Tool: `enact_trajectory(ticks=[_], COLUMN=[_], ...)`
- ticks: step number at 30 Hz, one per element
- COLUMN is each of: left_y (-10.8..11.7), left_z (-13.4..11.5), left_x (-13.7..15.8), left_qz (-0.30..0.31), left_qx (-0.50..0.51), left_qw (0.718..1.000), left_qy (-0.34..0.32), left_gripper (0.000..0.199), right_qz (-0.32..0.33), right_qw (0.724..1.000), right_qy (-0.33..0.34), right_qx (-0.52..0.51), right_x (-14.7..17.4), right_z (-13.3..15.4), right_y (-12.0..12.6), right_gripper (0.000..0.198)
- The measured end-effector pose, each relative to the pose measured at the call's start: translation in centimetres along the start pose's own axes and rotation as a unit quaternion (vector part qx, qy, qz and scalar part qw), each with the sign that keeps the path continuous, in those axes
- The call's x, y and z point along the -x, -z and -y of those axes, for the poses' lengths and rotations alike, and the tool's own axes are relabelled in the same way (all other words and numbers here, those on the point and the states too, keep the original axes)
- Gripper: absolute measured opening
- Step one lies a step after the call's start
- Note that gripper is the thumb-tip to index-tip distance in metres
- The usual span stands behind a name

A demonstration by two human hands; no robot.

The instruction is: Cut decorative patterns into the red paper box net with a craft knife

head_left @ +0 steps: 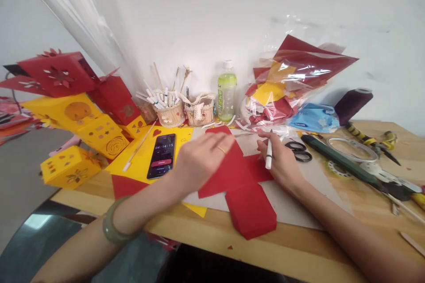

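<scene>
A red paper cutout (229, 170) with folded flaps lies at the middle of the table, one flap reaching over the front edge. My left hand (204, 157) is over its left side, fingers stretched out and somewhat blurred, with nothing seen in them. Whether it touches the paper I cannot tell. At the cutout's right side, my right hand (282, 161) is closed around a slim white pen (269, 152) with a dark band, held slanted. Beneath the red paper is a pale grey board (312, 199). Black-handled scissors (300, 152) lie just beyond my right hand.
Left of the hands lies a phone (161, 157) on a yellow sheet (133, 166), near stacked yellow and red paper boxes (99, 135). Behind stand a pen cup (171, 115), a green bottle (227, 93) and a plastic bag of paper (282, 84). A dark green tool (338, 161) lies right.
</scene>
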State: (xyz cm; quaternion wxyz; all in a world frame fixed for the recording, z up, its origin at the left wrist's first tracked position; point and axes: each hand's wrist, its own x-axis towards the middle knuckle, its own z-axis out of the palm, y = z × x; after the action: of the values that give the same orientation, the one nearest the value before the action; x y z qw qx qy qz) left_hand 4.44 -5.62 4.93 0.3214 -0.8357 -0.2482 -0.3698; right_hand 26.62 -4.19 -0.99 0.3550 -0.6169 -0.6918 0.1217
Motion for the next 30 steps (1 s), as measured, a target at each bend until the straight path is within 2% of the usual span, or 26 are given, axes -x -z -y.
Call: enact_trajectory(ticks=[5,11,17,23,27,30], left_y=[0.4,2.0,2.6,3.2,3.2,2.7], left_z=[5.3,7.7,6.4,3.9,3.3,2.7], left_x=[2.1,7.1,9.6,9.9,9.7,8.9], left_qz=[-0.016,0.015,0.116,0.250,0.287,0.291], left_qx=[-0.066,-0.130,-0.145,-0.075,-0.013,0.027], left_qw=[0.997,0.991,0.982,0.965,0.957,0.955], left_qy=[0.021,-0.001,0.016,-0.002,-0.029,-0.045], left_gripper=[0.020,0.014,0.017,0.032,0.032,0.028], right_qz=[-0.002,-0.006,-0.014,-0.023,-0.003,0.019], right_qw=[1.000,1.000,0.999,0.993,0.985,0.978], right_qy=[0.001,0.007,0.022,-0.004,-0.040,-0.056], right_qx=[0.007,-0.003,-0.042,-0.113,-0.168,-0.199], right_x=[0.0,-0.1,-0.1,-0.2,-0.4,-0.5], right_z=[0.1,-0.1,0.0,0.1,0.6,1.2], right_y=[0.0,-0.2,0.3,0.9,1.9,2.6], right_gripper=[0.032,0.032,0.035,0.037,0.026,0.027])
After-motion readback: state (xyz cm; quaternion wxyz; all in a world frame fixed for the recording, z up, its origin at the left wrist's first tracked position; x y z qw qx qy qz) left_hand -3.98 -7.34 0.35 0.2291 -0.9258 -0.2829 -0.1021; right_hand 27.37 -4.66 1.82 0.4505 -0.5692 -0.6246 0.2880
